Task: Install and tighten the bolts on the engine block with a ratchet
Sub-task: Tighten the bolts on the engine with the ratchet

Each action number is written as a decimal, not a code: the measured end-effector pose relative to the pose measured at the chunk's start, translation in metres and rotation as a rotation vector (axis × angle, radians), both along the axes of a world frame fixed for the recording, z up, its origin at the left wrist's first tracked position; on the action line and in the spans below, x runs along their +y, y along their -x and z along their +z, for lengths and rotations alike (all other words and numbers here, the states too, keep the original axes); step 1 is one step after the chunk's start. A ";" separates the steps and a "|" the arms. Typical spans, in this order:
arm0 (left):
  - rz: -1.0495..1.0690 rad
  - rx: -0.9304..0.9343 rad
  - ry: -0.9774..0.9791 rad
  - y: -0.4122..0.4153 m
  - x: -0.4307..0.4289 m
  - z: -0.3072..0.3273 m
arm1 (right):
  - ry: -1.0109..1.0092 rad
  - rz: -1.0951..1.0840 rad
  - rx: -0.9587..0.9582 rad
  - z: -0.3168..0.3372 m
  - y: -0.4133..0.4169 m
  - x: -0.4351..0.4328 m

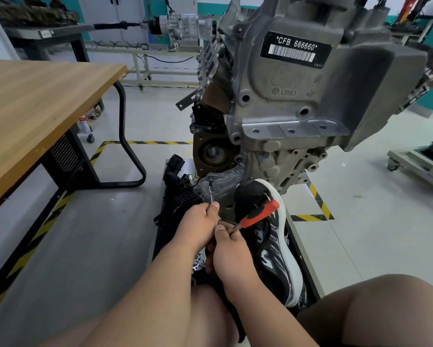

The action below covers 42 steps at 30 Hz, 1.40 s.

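Ratchet pinched btwn L hand & R hand fingers.

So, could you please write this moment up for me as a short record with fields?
setting: workshop, person low in front of the engine block
left hand: holds the extension bar, which reaches up to the block's lower edge
right hand: grips the ratchet near its head; red handle points up and right
bolt: hidden at the bar's tip, cannot tell
shoe: toe against the block's base
table: wooden, to the left
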<state>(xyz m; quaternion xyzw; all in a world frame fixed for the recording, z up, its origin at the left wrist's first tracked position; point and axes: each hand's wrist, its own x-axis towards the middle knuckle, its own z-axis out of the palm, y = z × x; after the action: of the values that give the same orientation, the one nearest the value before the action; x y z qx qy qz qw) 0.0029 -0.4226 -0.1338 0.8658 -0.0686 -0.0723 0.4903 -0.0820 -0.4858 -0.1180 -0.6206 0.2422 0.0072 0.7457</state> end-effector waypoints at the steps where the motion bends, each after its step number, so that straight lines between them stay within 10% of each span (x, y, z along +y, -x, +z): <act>1: 0.001 -0.002 -0.001 0.000 0.000 -0.001 | 0.025 0.002 -0.007 -0.002 0.000 0.001; 25: -0.001 0.028 -0.001 -0.005 0.001 -0.008 | 0.075 -0.030 -0.004 -0.020 -0.006 0.009; 34: -0.076 0.115 0.001 -0.011 0.010 0.001 | 0.520 -0.018 -0.073 -0.021 -0.007 0.022; 38: -0.059 0.055 -0.013 -0.010 0.009 0.003 | 0.238 -0.078 -0.030 -0.021 -0.011 0.019; 42: 0.018 0.144 0.151 -0.007 0.003 0.003 | -0.568 -0.136 0.012 -0.018 -0.008 0.010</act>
<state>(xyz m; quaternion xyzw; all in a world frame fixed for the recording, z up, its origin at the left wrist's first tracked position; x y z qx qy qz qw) 0.0096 -0.4198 -0.1303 0.8196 -0.0308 -0.1245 0.5584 -0.0736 -0.4761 -0.1363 -0.3692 0.2761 0.0283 0.8869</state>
